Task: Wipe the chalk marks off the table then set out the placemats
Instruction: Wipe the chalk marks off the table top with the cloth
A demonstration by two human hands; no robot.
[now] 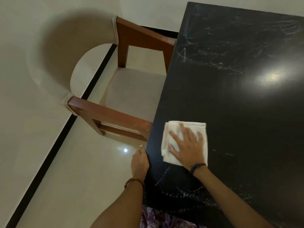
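Flat and spread-fingered, the right hand (187, 148) presses a folded white cloth (171, 137) onto the black table (238, 116) near its left edge. The left hand (139, 162) grips that edge. Chalk marks (213, 51) show beyond and nearer. A chair (131, 96) stands alongside.

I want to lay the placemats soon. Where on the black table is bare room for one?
The dark middle of the black table is bare, between the folded white cloth under the right hand and the far chalk scribbles. The near edge carries chalk too, and the left hand grips the table's side.
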